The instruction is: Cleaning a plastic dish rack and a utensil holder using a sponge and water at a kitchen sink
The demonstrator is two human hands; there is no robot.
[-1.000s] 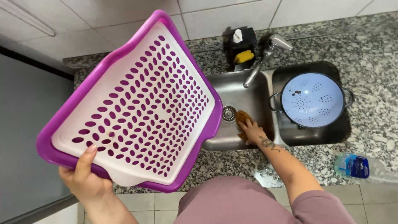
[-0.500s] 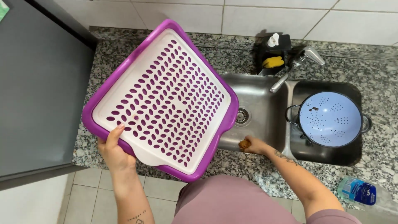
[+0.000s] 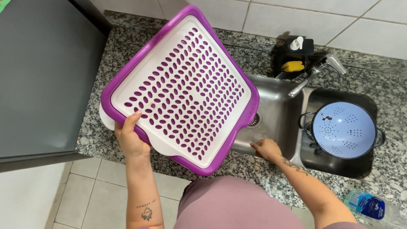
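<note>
SURFACE: speckled granite worktop (image 3: 106,127), white tiled wall behind, tiled floor below | SINK: steel sink (image 3: 277,118) with tap (image 3: 316,72); pale blue colander (image 3: 343,129) in the adjoining basin | LEFT: left hand (image 3: 131,138) grasps the purple-and-white perforated tray (image 3: 180,87), held tilted above the worktop, covering the sink's left part | RIGHT: right hand (image 3: 265,148) rests on the sink's front rim, fingers loosely bent, holding nothing visible | NEAR: clear bottle (image 3: 371,208) lying at right.

**Room and obstacles at the sink**

The tray (image 3: 182,89) in my left hand (image 3: 131,140) covers the left part of the sink (image 3: 275,114) and the worktop (image 3: 106,55) beside it. My right hand (image 3: 265,148) sits at the sink's front edge, with bare basin ahead. The tap (image 3: 313,72) juts over the basin from behind. The colander (image 3: 343,129) fills the right bowl. A bottle (image 3: 369,205) lies on the worktop by my right forearm.
</note>
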